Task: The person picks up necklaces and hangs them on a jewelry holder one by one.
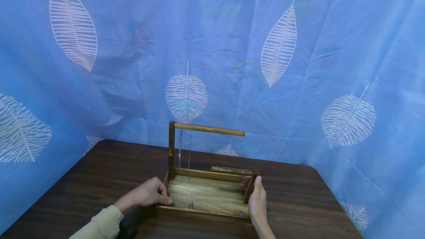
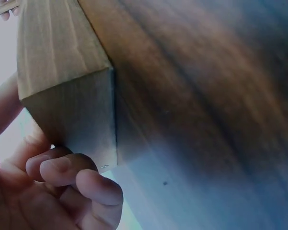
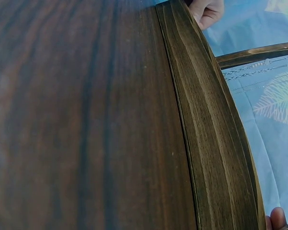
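A wooden jewelry stand (image 1: pixel 206 189) has a shallow tray, a tall left post with a bar, and a short right post with a lower bar. Two silver chains (image 1: pixel 180 146) hang from the tall bar. At the tray's front left corner, my left hand (image 1: pixel 151 193) has its thumb and fingers brought together beside a small silvery bit; whether they pinch it is hidden. Curled fingers (image 2: pixel 60 165) show below the wooden corner in the left wrist view. My right hand (image 1: pixel 258 202) grips the stand's right end, thumb outside and fingertips round the short post.
Small silver clumps lie in the tray, one near the front middle (image 1: pixel 190 205) and another at the front right (image 1: pixel 241 213). The stand rests on a dark wooden table (image 1: pixel 299 194). A blue leaf-patterned cloth (image 1: pixel 225 47) hangs behind and along the sides.
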Tool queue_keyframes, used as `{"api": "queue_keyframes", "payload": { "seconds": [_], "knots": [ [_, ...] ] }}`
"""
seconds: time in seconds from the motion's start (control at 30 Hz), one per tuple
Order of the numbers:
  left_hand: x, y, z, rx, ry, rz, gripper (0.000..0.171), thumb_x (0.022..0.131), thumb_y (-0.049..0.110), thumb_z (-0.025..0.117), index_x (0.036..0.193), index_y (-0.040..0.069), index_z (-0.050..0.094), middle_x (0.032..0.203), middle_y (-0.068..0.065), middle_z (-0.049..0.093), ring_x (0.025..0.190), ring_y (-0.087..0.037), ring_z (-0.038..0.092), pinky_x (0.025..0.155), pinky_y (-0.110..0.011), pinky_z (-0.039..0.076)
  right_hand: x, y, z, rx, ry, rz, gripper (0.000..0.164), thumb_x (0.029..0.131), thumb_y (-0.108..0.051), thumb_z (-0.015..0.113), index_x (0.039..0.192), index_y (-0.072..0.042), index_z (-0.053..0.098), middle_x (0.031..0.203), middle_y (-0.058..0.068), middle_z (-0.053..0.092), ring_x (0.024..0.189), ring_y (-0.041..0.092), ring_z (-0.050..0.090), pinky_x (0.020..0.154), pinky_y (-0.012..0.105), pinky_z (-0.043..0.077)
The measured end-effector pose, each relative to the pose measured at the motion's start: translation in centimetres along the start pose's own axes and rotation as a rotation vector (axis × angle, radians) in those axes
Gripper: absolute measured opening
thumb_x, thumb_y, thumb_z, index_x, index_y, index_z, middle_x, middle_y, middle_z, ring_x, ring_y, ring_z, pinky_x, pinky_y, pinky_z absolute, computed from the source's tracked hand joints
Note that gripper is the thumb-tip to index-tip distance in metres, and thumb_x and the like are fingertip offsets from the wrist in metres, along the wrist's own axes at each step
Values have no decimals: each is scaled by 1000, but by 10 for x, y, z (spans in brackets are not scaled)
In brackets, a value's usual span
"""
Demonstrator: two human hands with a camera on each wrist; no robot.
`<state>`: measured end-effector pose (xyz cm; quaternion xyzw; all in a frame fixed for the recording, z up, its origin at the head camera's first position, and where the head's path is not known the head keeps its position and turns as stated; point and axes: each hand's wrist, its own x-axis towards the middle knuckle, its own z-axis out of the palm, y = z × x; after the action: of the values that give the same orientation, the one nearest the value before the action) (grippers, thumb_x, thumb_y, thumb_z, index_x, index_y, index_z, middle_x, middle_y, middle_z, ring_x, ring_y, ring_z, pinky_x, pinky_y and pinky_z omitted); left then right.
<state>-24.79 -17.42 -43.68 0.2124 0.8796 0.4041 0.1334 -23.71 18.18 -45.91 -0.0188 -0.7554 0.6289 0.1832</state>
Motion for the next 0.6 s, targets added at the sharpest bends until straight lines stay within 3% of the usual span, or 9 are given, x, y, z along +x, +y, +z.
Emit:
{"api": "queue_keyframes", "payload": {
  "seconds": [0.23, 0.6],
  "knots": [
    [-2, 2, -2, -15, -44, -2, 49, 99, 30, 67, 57, 15, 47, 50, 8, 31, 44, -7, 21, 48, -25, 26, 0, 0, 1, -5, 5, 4, 70, 111, -46, 12, 121, 5, 59, 101, 19, 65, 95, 29, 63, 83, 35, 48],
    [-1, 7, -9, -77, -14, 45, 53, 103, 40, 57, 59, 17, 40, 48, 10, 27, 42, -7, 19, 45, -24, 22, 0, 0, 0, -14, 2, 5, 70, 110, -47, 12, 121, 4, 59, 102, 19, 65, 97, 31, 63, 82, 33, 48]
  ]
}}
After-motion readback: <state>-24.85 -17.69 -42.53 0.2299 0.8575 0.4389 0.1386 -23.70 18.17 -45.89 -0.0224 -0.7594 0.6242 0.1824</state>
